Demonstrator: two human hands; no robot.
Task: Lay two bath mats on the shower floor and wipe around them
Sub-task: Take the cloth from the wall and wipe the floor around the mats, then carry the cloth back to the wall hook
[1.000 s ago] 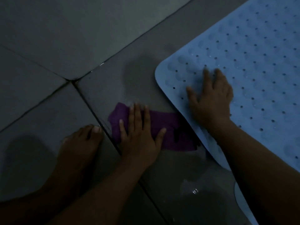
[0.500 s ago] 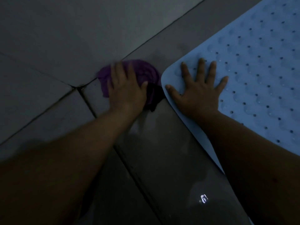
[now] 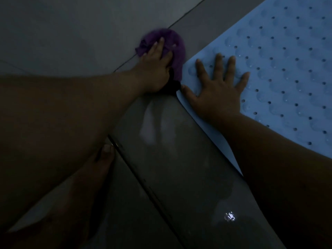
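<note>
Your hands at the blue bath mat (image 3: 287, 65) corner.
Left hand (image 3: 156, 69) presses purple cloth (image 3: 172, 42) with straight fingers; right hand (image 3: 217, 90), fingers splayed, lies flat on mat.

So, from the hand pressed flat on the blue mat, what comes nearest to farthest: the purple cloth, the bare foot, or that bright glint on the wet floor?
Measured from the right hand resting on the blue mat, in the head view:
1. Purple cloth, just to its left, under the left hand.
2. Bare foot, lower left, toes by the tile joint.
3. Bright glint, on the wet floor at the bottom.
</note>
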